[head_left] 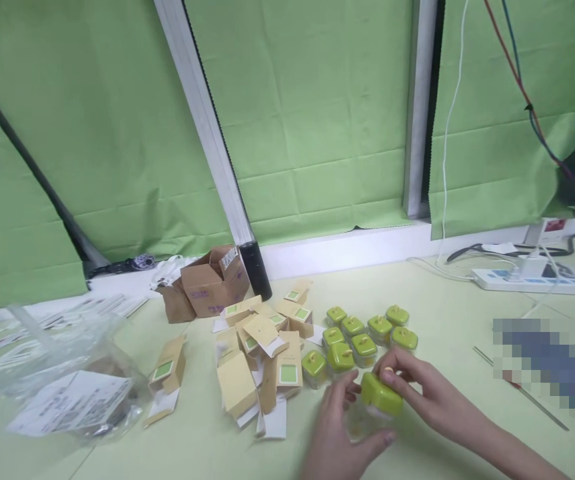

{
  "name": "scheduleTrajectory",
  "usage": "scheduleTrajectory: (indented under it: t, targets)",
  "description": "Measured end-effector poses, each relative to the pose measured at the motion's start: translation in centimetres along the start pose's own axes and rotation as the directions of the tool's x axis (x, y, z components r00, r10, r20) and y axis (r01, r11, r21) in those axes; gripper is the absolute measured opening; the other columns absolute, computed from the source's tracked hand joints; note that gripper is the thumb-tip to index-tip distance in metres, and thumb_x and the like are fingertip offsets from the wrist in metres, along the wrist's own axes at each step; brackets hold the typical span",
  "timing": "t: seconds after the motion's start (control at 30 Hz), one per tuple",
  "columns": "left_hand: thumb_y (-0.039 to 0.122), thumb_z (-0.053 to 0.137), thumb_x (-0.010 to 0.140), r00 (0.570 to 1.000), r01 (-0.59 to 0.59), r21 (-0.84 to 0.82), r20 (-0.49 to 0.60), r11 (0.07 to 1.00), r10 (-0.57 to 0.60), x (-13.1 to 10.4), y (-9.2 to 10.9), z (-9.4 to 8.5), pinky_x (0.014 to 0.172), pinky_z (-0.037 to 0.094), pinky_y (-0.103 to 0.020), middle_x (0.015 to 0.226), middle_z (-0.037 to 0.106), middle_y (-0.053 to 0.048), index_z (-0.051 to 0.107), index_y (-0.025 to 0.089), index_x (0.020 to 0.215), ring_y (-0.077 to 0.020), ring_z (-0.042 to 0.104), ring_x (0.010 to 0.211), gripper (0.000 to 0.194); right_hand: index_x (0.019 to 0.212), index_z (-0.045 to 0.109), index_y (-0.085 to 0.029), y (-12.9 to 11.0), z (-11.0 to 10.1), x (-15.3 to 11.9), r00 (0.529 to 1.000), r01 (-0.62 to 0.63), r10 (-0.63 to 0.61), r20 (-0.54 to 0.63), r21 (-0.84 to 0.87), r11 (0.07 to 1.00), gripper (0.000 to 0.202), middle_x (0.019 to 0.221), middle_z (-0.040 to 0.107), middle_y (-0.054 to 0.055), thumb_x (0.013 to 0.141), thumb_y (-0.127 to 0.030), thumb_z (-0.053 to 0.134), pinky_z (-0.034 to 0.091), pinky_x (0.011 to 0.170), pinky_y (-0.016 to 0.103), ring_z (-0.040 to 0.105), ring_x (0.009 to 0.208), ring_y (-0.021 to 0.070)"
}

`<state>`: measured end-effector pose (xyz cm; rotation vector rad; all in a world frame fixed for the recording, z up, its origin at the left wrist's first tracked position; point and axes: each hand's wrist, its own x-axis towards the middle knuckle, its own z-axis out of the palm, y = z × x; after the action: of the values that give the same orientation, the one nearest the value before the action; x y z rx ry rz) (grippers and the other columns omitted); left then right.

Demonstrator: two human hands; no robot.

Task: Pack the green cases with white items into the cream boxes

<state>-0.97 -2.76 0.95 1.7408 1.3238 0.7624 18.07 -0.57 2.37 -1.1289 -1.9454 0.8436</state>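
My right hand (417,387) pinches the knob of a green lid (382,395), which is tilted over a clear container (357,421). Around that container's left side curve the fingers and thumb of my left hand (340,427), touching its wall. Whether the lid is fully apart from the container cannot be made out. Just beyond my hands stand several small clear jars with green lids (364,347), grouped together. Left of them lies a heap of opened tan boxes (237,383) with white inner flaps and green labels.
Farther left are a single tan box (168,367) and a clear plastic bag (77,400) with a printed sheet. A brown carton (214,287) and black cylinder (256,270) stand behind. At right are a power strip (497,280) and a thin rod (537,403).
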Motion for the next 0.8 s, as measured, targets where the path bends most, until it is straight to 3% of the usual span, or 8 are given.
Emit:
scheduleTrajectory:
  t: [0.13,0.27,0.43,0.6,0.73,0.8]
  targets:
    - [0.036,0.063,0.071,0.988,-0.104,0.205,-0.091,0.973,0.124,0.0,-0.3,-1.4,0.097,0.034,-0.038,0.114,0.053,-0.007,0.052,0.022,0.111,-0.0251,0.043,0.112,0.044,0.081,0.047,-0.024,1.7,-1.5,0.3,0.999,0.036,-0.024,0.041,-0.338,0.941,0.023,0.077,0.06,0.001,0.094,-0.036,0.033,0.042,0.063,0.03,0.057,0.07,0.0182]
    - [0.041,0.053,0.078,0.967,-0.053,0.464,-0.198,0.884,0.162,0.8,-0.4,-3.5,0.101,0.028,-0.045,0.123,0.05,-0.008,0.052,0.024,0.116,-0.028,0.036,0.12,0.042,0.075,0.048,-0.023,3.6,-2.9,0.7,0.993,0.091,-0.029,0.116,-0.576,0.812,0.024,0.071,0.058,0.001,0.092,-0.031,0.033,0.04,0.058,0.031,0.055,0.063,0.0192]
    - [0.043,0.055,0.074,0.957,0.121,0.695,-0.271,0.708,0.103,2.6,-0.7,-5.5,0.104,0.013,-0.051,0.135,0.04,-0.015,0.052,0.016,0.12,-0.034,0.027,0.126,0.053,0.1,0.055,-0.024,1.7,-1.4,2.4,0.983,0.183,-0.159,0.091,-0.513,0.839,0.021,0.102,0.061,0.007,0.088,-0.038,0.046,0.044,0.079,0.04,0.056,0.093,0.025]
    - [0.044,0.057,0.068,0.947,0.204,0.704,-0.318,0.681,0.045,3.8,-0.8,-5.3,0.102,0.015,-0.048,0.13,0.044,-0.013,0.063,0.019,0.096,-0.0333,0.029,0.124,0.038,0.117,0.053,-0.022,-1.2,2.6,6.2,0.948,0.319,-0.283,0.147,-0.469,0.823,0.034,0.118,0.054,0.009,0.084,-0.032,0.054,0.041,0.09,0.042,0.048,0.11,0.0261]
    - [0.033,0.054,0.067,0.942,0.22,0.704,-0.332,0.675,0.04,4.2,-1.1,-4.7,0.101,0.017,-0.045,0.125,0.046,-0.01,0.061,0.02,0.095,-0.0303,0.031,0.122,0.032,0.09,0.064,-0.02,-2.1,5.0,8.6,0.93,0.368,-0.322,0.179,-0.483,0.794,0.012,0.099,0.06,0.006,0.083,-0.019,0.055,0.041,0.088,0.04,0.053,0.098,0.0233]
    - [0.032,0.055,0.064,0.945,0.234,0.692,-0.327,0.683,0.007,4.3,-1.4,-4.6,0.1,0.017,-0.046,0.123,0.047,-0.01,0.061,0.02,0.096,-0.0308,0.033,0.121,0.035,0.076,0.063,-0.019,-2.2,5.6,9.1,0.923,0.385,-0.339,0.182,-0.471,0.794,0.011,0.087,0.061,0.004,0.082,-0.015,0.055,0.04,0.087,0.038,0.054,0.09,0.021]
